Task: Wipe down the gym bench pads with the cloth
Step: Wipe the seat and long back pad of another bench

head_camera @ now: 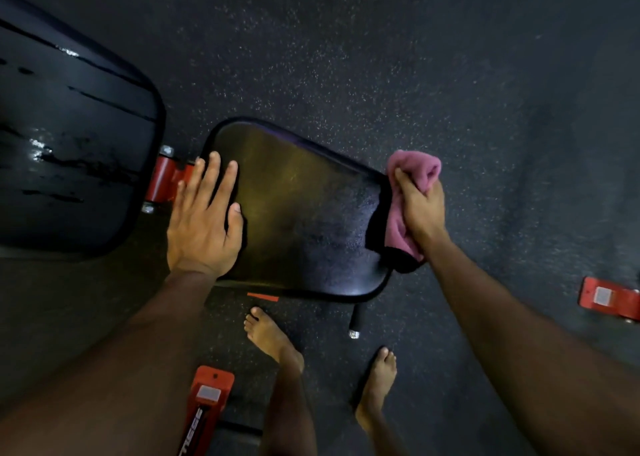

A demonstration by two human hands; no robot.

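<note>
left of the seat pad (304, 213) lies the larger back pad (69, 137), streaked and shiny, joined by a red hinge (164, 182). our left hand (202, 220) rests flat on the seat pad's left end, fingers straight. at the seat pad's right edge our right hand (420, 206) grips the bunched pink cloth (412, 175), which is touching that edge. below the seat pad, our bare feet (273, 338) stand on the speckled floor (381, 57).

I am standing barefoot on a dark speckled rubber floor (381, 57). Dim light is glinting off it. A red frame foot (611, 298) is sitting at right, another red frame piece (207, 400) lying near me.
</note>
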